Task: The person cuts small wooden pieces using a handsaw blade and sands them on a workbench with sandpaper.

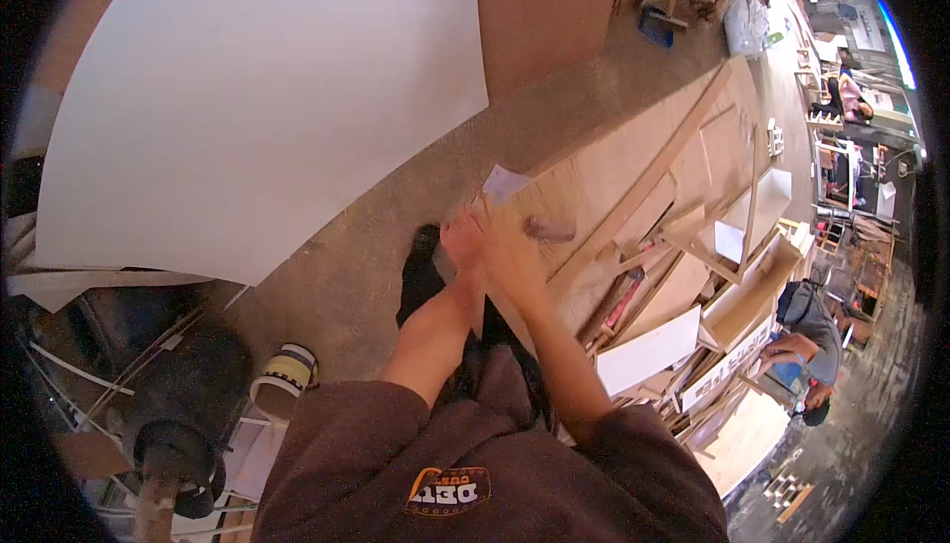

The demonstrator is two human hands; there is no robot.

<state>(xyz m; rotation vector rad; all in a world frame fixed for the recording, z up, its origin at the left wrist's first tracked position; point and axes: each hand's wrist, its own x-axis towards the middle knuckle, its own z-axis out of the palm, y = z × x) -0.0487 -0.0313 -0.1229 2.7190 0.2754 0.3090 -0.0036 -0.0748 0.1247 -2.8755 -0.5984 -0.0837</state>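
One broad white panel [267,98] fills the upper left of your view, with a dark cylinder [188,385] below it and a pale, banded tub [285,380] beside that. Moving right, your left hand [461,238] and right hand [505,241] come together in front of you, over the floor. Motion blur hides your fingers, so you cannot fairly tell whether either hand is closed or gripping anything. A small white sheet [506,182] sits just beyond your fingertips, near the edge of the plywood [633,147]. It looks like paper: expect it to be very light, limp and easily creased, so a gentle pinch at an edge or corner should suit it best. Further right, wood offcuts and an open wooden box [754,291] are heaped, with another person [819,345] beyond.
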